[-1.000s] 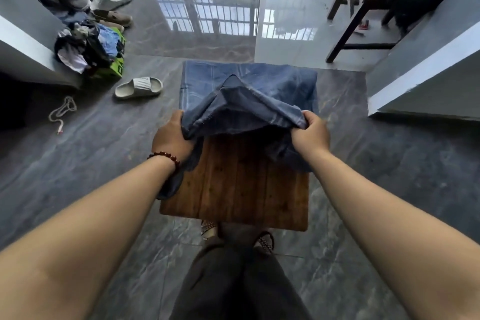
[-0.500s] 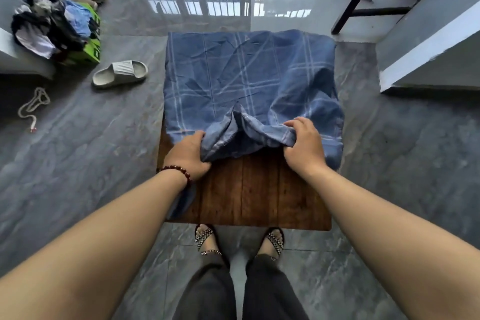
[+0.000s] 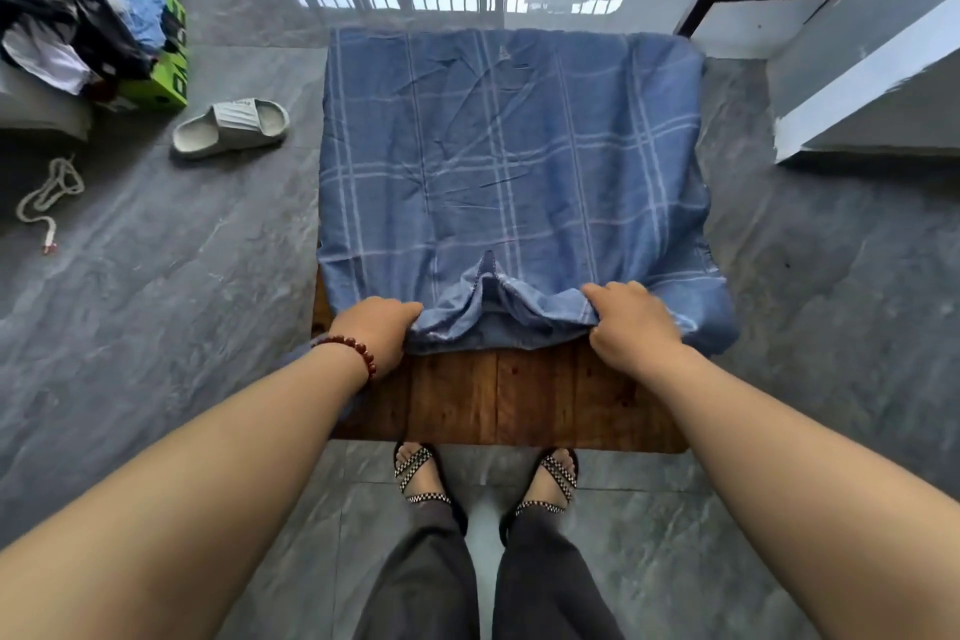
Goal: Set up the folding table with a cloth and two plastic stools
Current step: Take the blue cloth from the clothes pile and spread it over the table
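Blue cloth (image 3: 509,161) with pale lines lies over most of the wooden table (image 3: 509,400). Its right side hangs down over the table's edge. A strip of bare brown wood shows at the near end (the end by the person's feet). The left hand (image 3: 382,327) and the right hand (image 3: 631,322) each hold the cloth's near edge, fingers curled round a bunch of it. Between the hands the cloth is puckered up. A grey slipper (image 3: 231,127) lies on the floor, well apart from the table.
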